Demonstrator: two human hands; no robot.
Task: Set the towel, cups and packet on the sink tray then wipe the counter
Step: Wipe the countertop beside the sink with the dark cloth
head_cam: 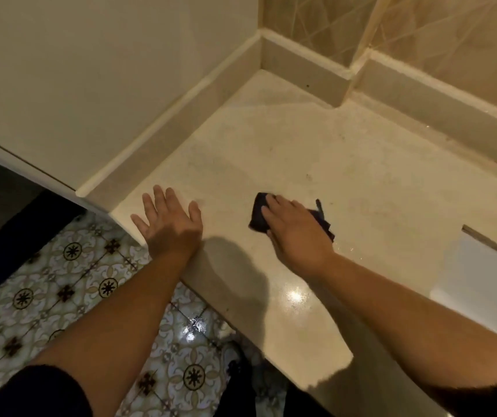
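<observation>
A cream stone counter (271, 145) fills the middle of the head view. My right hand (295, 233) presses flat on a dark cloth (260, 215) lying on the counter, with the cloth sticking out past the fingers on the left and past the hand on the right. My left hand (170, 224) rests open, palm down, at the counter's front left corner, apart from the cloth. Wet shine shows on the counter near my right forearm. No cups, packet or tray are in view.
A white sink edge (488, 266) shows at the right. A raised backsplash ledge (301, 64) runs along the back and left wall. Patterned floor tiles (69, 281) lie below the counter's front edge.
</observation>
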